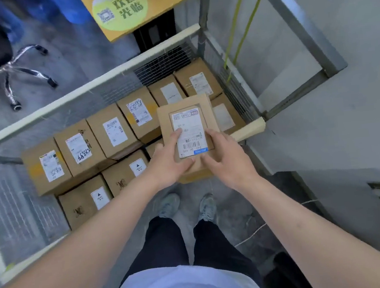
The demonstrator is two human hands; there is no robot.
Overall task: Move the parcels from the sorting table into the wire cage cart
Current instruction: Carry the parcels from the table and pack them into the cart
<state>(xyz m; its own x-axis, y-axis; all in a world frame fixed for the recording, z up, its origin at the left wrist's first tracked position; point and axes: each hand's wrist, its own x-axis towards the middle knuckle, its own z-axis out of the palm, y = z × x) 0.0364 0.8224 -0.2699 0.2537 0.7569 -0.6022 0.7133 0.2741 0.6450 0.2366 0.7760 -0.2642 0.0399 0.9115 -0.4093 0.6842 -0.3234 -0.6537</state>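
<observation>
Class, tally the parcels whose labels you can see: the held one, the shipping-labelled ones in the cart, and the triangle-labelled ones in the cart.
Held parcel: 1
Shipping-label parcels in the cart: 7
Triangle-label parcels in the cart: 2
Total: 10

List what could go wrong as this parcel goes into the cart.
1. The left hand and right hand hold the parcel only at its near end, so it may tip forward and drop.
2. It hovers above the packed boxes in the cart; with no open slot visible beneath, it may land tilted or slide off.
</observation>
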